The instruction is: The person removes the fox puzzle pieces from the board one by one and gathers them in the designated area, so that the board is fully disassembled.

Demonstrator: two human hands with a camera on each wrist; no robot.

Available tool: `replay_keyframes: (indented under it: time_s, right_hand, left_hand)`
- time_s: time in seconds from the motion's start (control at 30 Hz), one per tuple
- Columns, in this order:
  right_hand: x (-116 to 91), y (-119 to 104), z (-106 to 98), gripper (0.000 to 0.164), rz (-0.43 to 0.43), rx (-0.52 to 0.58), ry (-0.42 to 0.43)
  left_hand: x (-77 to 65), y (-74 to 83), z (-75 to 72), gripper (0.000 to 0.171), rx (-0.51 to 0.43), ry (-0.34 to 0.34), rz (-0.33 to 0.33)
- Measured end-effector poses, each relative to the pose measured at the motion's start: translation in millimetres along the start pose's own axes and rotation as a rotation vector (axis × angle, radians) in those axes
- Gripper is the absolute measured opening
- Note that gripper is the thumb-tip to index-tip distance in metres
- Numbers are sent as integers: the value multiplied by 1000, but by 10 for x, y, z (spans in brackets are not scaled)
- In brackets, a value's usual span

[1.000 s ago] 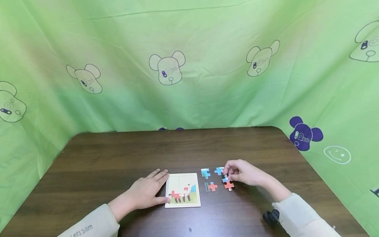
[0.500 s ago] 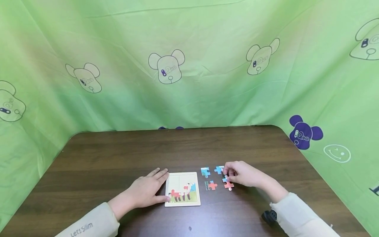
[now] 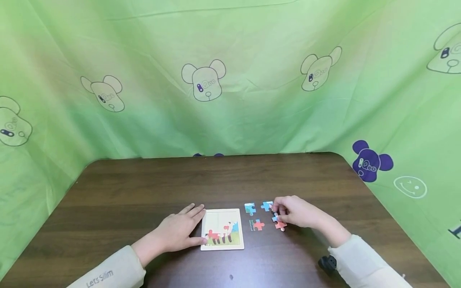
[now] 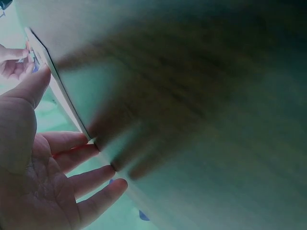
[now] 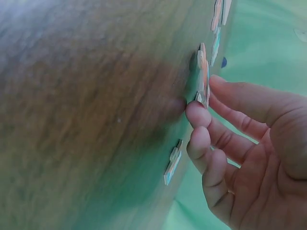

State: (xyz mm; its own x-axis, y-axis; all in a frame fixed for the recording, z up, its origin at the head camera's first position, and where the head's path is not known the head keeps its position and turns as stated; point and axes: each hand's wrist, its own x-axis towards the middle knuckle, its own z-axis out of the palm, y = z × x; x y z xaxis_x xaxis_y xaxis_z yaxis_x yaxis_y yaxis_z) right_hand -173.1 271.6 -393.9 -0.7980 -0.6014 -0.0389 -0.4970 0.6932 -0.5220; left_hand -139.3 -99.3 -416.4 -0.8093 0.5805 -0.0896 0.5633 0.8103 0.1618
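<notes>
The head camera looks forward and down at the table [image 3: 173,182]. Close up, wrist cameras face the left hand [image 4: 50,187] and the right hand [image 5: 256,165]; all three views show the right hand.

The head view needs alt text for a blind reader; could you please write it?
A person's right hand pinches a puzzle piece on a brown table, while the left hand rests against a partly filled puzzle board. Three other loose pieces lie nearby.

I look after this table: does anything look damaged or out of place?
One thing: a small dark spot marks the brown wood-grain tabletop, on the person's side of the square, pale-framed puzzle board. It breaks the surrounding grain; I can't tell if it's a stain or nick.
</notes>
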Motion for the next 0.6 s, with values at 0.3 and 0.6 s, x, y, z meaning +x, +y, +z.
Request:
replay_keyframes:
  time_s: [0.3,0.6]
  right_hand:
    - [-5,-63,26,15,70,-96,4]
    - [39,-167,33,14,138,-161,23]
  left_hand:
    - [-18,5,9,84,-11,4,-4]
    - [-15,8,-10,85,-9,8,-5]
